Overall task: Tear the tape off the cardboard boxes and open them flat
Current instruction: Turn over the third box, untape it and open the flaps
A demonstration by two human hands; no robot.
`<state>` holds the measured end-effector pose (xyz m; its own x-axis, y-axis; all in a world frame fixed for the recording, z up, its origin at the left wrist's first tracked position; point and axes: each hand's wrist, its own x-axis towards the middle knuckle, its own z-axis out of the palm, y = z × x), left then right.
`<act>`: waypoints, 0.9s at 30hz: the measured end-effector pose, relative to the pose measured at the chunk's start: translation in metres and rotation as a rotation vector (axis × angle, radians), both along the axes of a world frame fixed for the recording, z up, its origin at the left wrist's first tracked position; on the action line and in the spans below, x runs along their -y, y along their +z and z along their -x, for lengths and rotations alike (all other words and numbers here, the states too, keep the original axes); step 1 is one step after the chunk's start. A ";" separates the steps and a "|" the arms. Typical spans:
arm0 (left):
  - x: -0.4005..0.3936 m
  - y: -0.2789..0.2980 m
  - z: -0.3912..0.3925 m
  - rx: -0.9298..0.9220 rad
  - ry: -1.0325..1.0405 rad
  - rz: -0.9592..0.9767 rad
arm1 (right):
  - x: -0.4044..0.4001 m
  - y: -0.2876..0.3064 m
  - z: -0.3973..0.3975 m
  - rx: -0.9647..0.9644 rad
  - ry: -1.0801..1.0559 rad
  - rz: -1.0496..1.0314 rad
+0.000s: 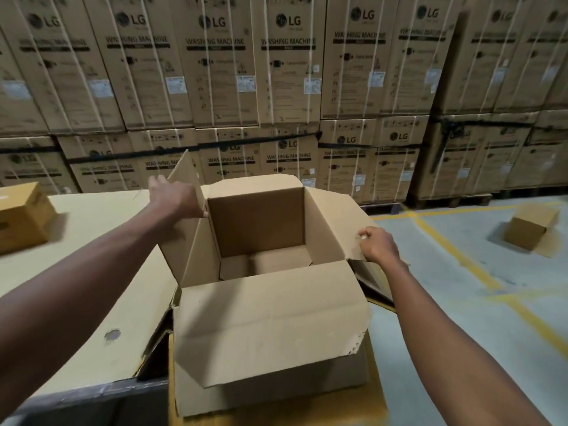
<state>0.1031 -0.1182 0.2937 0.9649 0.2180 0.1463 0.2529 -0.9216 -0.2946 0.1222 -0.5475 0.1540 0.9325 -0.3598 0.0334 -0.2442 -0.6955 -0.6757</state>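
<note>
An empty brown cardboard box [270, 327] stands in front of me with all its top flaps folded outward. My left hand [173, 195] lies against the upright left flap [184, 179], fingers stretched along it and the thumb at the flap's base. My right hand [379, 244] pinches the outer edge of the right flap [333, 222], fingers curled. The near flap hangs toward me over the box front. The inside of the box shows only its bare bottom.
A large flat cardboard sheet [92, 272] covers the surface on the left, with a small closed box [23, 216] on it. Another small box [530, 229] sits on the grey floor at right, by yellow lines. Stacked washing machine cartons [276, 87] wall the back.
</note>
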 end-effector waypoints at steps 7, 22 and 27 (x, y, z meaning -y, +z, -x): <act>-0.039 -0.028 0.018 0.145 0.065 0.175 | 0.007 -0.001 -0.004 0.005 0.036 -0.001; -0.075 -0.138 0.072 0.219 0.270 0.840 | 0.007 -0.010 0.000 0.061 0.063 -0.043; -0.065 -0.140 0.077 0.249 0.266 0.910 | 0.002 0.000 0.008 0.047 0.044 -0.098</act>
<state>0.0258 -0.0527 0.1533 0.8324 0.5542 0.0077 0.4436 -0.6745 0.5902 0.1147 -0.5495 0.1539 0.9455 -0.3225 0.0440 -0.1814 -0.6346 -0.7513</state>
